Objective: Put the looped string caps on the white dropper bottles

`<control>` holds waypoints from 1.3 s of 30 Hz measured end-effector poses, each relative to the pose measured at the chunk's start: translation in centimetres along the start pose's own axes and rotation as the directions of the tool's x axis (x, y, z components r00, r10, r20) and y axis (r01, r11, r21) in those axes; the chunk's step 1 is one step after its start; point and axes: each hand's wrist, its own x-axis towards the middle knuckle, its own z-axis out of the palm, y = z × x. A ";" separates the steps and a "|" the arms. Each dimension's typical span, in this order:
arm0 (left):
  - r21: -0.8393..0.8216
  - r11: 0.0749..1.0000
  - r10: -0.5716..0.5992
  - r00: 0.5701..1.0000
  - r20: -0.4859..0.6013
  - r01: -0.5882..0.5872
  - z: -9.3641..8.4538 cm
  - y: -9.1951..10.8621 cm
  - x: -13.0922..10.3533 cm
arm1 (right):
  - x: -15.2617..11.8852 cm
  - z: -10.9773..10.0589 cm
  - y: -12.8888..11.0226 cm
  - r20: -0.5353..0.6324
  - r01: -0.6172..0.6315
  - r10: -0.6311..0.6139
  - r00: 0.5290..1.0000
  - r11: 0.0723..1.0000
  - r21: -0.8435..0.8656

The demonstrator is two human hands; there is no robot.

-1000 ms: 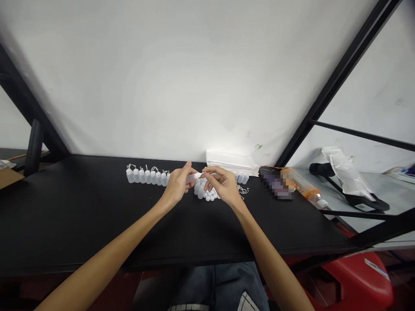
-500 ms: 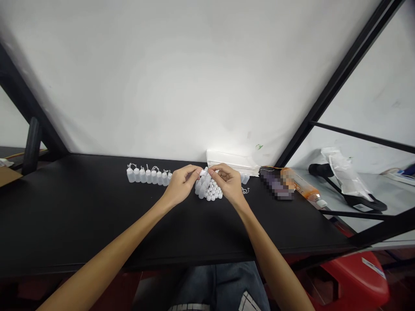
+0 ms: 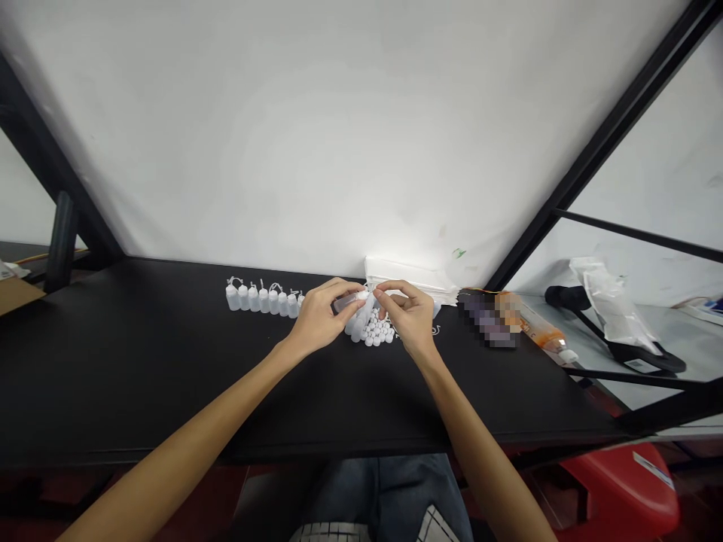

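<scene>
Between thumb and fingers, my left hand (image 3: 323, 318) holds a small translucent squeeze bottle (image 3: 344, 302) tilted on its side, its white cap pointing right. My right hand (image 3: 413, 322) pinches at the tip of that cap, where a thin white strap seems to be; the fingertips partly hide it. Below and between my hands lie loose white caps (image 3: 376, 333), with more translucent bottles (image 3: 355, 327) beside them. To the left stands a row of capped bottles (image 3: 260, 301), several with thin straps curling from their tops. My left hand hides the row's right end.
A stack of white sheets or bags (image 3: 407, 275) lies against the wall. On the right are a pixelated item (image 3: 489, 324), an orange-labelled drink bottle (image 3: 536, 331) and a black sandal (image 3: 615, 342) beyond the frame bar. Another thin strap (image 3: 435, 330) lies right of my right hand.
My hands have shifted slightly right in view. The bottle in my left hand now shows lying sideways, and my right fingers are at its cap tip. The whole view has moved a little.
</scene>
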 end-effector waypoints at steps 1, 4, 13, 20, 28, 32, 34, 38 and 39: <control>0.002 1.000 0.001 1.000 -0.006 -0.001 0.0 0.0 0.0 | 0.0 0.1 0.0 0.001 -0.010 0.010 1.000 1.000 0.002; 0.004 1.000 -0.010 1.000 -0.028 0.010 0.1 -0.1 0.0 | 0.1 0.3 -0.2 0.015 -0.009 0.009 1.000 1.000 0.026; 0.043 0.997 -0.053 0.983 -0.174 0.061 -3.3 -0.6 1.5 | 1.4 2.6 -0.9 0.016 0.005 -0.004 1.000 1.000 -0.026; 0.079 0.966 -0.186 0.875 -0.447 0.245 -7.4 -4.4 2.6 | 1.8 5.6 -0.5 0.153 0.138 -0.060 0.986 0.805 -0.576; 0.220 0.937 -0.171 0.908 -0.383 0.270 -6.8 -5.3 2.4 | 1.7 7.7 0.6 0.275 0.247 -0.055 0.960 0.630 -0.736; 0.293 0.926 -0.140 0.937 -0.321 0.239 -6.3 -5.4 2.3 | 1.8 7.9 1.2 0.298 0.257 -0.040 0.954 0.625 -0.737; 0.321 0.916 -0.146 0.945 -0.294 0.242 -6.2 -5.4 2.3 | 1.8 8.0 1.4 0.308 0.259 -0.029 0.951 0.621 -0.740; 0.338 0.914 -0.135 0.953 -0.271 0.225 -5.9 -5.5 2.2 | 1.7 8.3 1.7 0.317 0.270 -0.032 0.948 0.607 -0.747; 0.334 0.917 -0.130 0.955 -0.268 0.218 -5.9 -5.6 2.2 | 1.7 8.4 1.8 0.320 0.273 -0.034 0.947 0.610 -0.744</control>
